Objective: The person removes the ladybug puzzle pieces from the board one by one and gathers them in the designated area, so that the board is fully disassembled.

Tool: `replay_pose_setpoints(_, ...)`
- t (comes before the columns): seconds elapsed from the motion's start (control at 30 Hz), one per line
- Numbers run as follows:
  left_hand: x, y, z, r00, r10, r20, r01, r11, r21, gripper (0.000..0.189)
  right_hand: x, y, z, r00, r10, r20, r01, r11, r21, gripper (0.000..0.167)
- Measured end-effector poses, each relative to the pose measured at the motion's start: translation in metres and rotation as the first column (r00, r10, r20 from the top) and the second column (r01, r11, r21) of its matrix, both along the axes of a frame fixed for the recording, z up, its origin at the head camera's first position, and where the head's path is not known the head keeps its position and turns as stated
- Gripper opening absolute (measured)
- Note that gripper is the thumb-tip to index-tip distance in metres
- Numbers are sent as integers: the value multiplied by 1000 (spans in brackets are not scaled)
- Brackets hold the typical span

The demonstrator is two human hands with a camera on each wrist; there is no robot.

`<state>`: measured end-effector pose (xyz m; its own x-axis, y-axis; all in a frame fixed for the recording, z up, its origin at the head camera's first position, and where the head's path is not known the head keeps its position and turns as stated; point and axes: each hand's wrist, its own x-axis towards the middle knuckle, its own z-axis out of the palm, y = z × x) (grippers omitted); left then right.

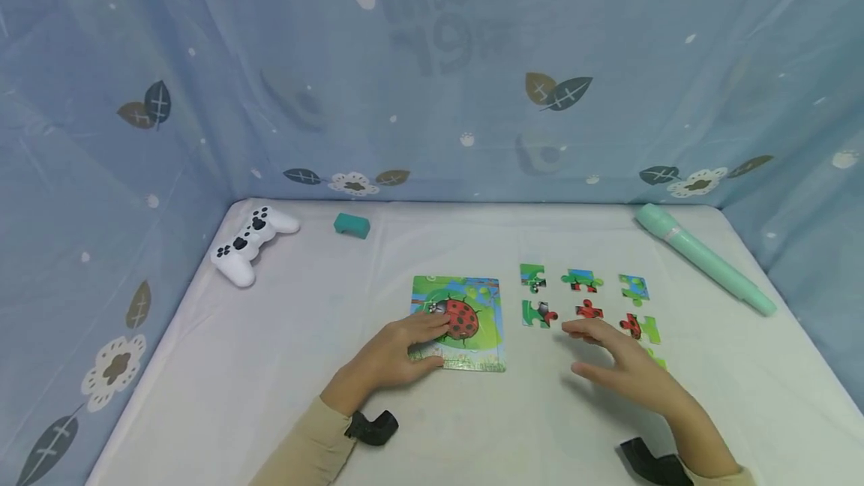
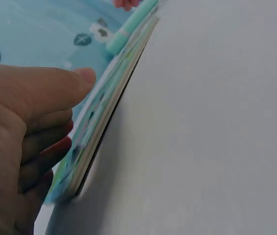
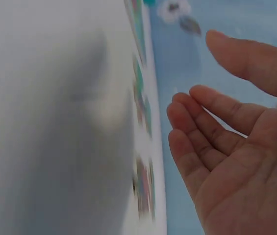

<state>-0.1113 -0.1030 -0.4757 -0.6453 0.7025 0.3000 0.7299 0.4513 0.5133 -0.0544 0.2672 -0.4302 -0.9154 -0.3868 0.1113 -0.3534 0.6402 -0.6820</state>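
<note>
A square ladybug puzzle board (image 1: 482,355) lies flat at the middle of the white table. My left hand (image 1: 391,351) reaches over the board's left side, fingers extended and thumb apart near the front edge; whether it touches the picture I cannot tell. The left wrist view gives the board (image 2: 111,100) edge-on beside that hand (image 2: 25,112). To the right lie several loose jigsaw pieces, among them a green one (image 1: 536,313) and a red one (image 1: 589,309). Above the nearest pieces hovers my right hand (image 1: 631,366), fingers spread and holding nothing; it partly hides some pieces.
A white game controller (image 1: 246,244) sits at the table's back left, with a small teal block (image 1: 352,226) beside it. Along the right side lies a mint-green microphone-shaped stick (image 1: 705,257). Blue patterned cloth (image 1: 432,96) walls the back and sides.
</note>
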Motion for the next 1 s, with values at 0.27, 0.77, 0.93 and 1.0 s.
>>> replay_pose_setpoints(0.27,3,-10,-5,999,38,-15,-38,999,-33,55,-29,-61,-4,984,169,52,-168,985,-27,48)
replay_pose_setpoints(0.77,0,-11,-6,998,30,51,-27,999,-45,50,-40,-126,-22,971,218,101,-220,975,15,50)
replay_pose_setpoints(0.93,0,-12,-5,997,46,64,-43,998,-55,50,-36,-129,-28,979,199,39,-199,980,10,47)
replay_pose_setpoints(1.0,0,-12,-4,996,49,70,-45,997,-61,50,-35,-130,-29,981,195,21,-195,981,1,46)
